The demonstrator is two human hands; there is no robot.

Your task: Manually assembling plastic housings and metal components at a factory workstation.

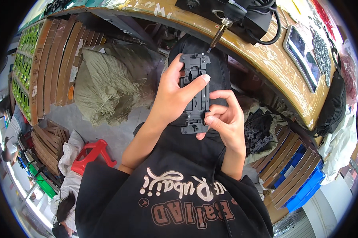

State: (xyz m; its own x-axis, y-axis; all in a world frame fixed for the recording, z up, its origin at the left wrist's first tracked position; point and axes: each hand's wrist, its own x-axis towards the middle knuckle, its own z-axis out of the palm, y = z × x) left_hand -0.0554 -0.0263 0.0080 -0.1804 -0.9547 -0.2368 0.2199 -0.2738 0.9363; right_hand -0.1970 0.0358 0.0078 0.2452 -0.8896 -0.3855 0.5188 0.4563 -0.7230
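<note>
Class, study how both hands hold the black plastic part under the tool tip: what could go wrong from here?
The tool tip sits close above the black plastic part, so it could nick the left hand. The right hand pinches only the lower edge; the part might tilt or slip onto the lap.

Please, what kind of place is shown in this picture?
Probably a small assembly workshop. Both hands hold a black plastic part under a mounted screwdriver at a workbench, with stacked cardboard boxes and blue crates around.

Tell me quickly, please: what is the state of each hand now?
Left hand: closed on the black plastic part, thumb across its face.
Right hand: fingers pinch the same part's lower right edge.
</note>
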